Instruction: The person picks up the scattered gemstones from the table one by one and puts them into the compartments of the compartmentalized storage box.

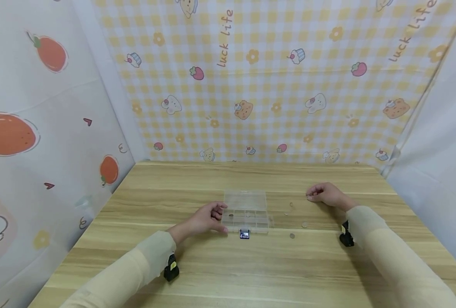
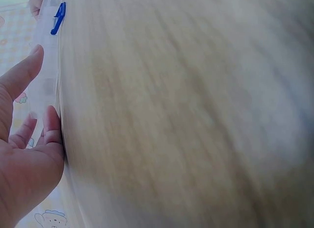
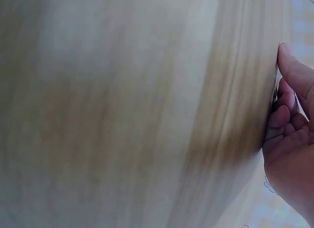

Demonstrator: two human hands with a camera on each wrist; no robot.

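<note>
Head view: open clear box (image 1: 262,221); inside, small items (image 1: 230,215), perhaps coins.

Head view: left sleeve (image 1: 124,270) and right sleeve (image 1: 398,259) cut by bottom edge. Small discs (image 1: 292,235), right of centre: markings too small to read. Right hand (image 1: 330,195): anything at its fingertips too small to tell. Left-wrist view: tabletop (image 2: 171,115) blurred; left hand (image 2: 29,166) cut at left edge. Right-wrist view: right hand cut at right edge.

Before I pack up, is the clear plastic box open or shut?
The box is open: its lid is swung back behind the compartments, leaving them uncovered.
</note>
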